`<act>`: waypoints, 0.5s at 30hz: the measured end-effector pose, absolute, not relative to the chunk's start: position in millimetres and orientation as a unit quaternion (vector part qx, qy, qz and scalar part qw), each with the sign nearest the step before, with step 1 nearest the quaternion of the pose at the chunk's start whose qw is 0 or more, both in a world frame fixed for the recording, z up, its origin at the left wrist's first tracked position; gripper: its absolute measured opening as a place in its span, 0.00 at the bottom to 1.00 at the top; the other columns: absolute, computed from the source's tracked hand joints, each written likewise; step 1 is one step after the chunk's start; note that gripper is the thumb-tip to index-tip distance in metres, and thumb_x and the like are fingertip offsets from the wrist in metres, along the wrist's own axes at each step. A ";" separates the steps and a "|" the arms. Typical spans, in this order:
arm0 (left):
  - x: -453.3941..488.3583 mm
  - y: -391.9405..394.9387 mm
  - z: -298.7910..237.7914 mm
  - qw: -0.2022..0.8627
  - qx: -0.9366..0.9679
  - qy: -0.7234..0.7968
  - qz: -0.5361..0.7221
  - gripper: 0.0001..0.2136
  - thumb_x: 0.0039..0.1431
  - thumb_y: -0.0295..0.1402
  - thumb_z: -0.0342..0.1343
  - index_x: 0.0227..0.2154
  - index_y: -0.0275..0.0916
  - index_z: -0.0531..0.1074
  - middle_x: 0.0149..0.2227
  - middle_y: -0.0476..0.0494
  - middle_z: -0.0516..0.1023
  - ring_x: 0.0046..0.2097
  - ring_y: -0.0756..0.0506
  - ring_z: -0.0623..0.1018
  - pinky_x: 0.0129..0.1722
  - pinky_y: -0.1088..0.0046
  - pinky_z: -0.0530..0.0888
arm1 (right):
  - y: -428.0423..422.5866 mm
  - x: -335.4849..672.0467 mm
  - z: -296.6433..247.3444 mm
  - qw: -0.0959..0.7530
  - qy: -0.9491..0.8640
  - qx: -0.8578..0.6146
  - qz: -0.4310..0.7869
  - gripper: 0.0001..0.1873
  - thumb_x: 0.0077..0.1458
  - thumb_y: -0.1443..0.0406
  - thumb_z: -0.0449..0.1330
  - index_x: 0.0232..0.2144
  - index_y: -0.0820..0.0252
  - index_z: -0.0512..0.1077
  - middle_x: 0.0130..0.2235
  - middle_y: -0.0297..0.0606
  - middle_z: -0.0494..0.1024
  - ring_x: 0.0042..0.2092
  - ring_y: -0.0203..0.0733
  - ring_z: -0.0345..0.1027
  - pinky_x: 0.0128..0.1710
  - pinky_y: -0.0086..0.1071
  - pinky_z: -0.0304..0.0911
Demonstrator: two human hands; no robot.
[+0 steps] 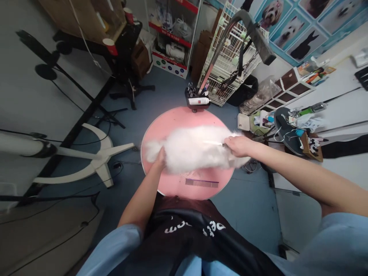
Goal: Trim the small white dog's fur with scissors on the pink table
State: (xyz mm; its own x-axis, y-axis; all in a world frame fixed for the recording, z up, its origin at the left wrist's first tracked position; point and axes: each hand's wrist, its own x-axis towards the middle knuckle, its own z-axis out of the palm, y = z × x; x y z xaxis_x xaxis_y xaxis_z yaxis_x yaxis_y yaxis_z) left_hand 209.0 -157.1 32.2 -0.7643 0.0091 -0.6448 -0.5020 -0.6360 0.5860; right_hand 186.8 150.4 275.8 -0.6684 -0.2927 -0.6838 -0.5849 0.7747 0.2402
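A fluffy white animal (pixel 195 147) lies across a round pink grooming table (pixel 172 122). My left hand (pixel 160 158) is pushed into the fur at the animal's left end, and its fingers are hidden in the coat. My right hand (pixel 240 145) rests on the animal's right end, closed around a thin pale tool (pixel 214 143) that points left over the fur. A metal comb (pixel 201 183) lies on the table's near edge, below the animal.
A black holder with bottles and tools (pixel 197 99) is clamped at the table's far edge under a curved arm (pixel 230 34). A white wire cage (pixel 230 57) stands behind. A white stand base (pixel 100 153) sits left on the blue floor. Cluttered shelves (pixel 290 115) are to the right.
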 end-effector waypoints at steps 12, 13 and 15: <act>208.1 -150.9 54.3 0.201 -0.308 0.379 0.849 0.18 0.66 0.32 0.41 0.42 0.39 0.79 0.30 0.42 0.82 0.50 0.39 0.80 0.55 0.63 0.77 | 147.5 193.1 276.3 0.328 0.895 -0.211 0.217 0.19 0.56 0.70 0.56 0.51 0.65 0.69 0.47 0.52 0.80 0.46 0.52 0.76 0.39 0.36 0.62; 208.0 -150.6 54.8 0.206 -0.299 0.376 0.853 0.18 0.66 0.32 0.41 0.41 0.39 0.79 0.30 0.43 0.81 0.51 0.39 0.80 0.55 0.64 0.77 | 146.4 193.5 277.1 0.332 0.894 -0.214 0.210 0.19 0.56 0.68 0.57 0.51 0.65 0.69 0.47 0.53 0.80 0.46 0.52 0.76 0.40 0.36 0.63; 207.6 -150.1 51.3 0.215 -0.282 0.366 0.860 0.19 0.67 0.32 0.40 0.39 0.37 0.78 0.30 0.42 0.81 0.51 0.40 0.80 0.55 0.65 0.76 | 142.6 194.5 278.0 0.340 0.890 -0.228 0.201 0.22 0.53 0.64 0.61 0.50 0.65 0.70 0.49 0.55 0.78 0.48 0.56 0.75 0.42 0.38 0.64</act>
State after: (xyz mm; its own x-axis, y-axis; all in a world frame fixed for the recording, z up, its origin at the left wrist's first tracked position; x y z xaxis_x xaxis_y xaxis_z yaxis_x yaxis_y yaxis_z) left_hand 207.6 -150.1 51.3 -0.7478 0.1636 -0.6435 -0.5774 -0.6386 0.5087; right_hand 194.5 142.6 278.0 -0.6652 -0.2691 -0.6965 -0.5423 0.8153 0.2029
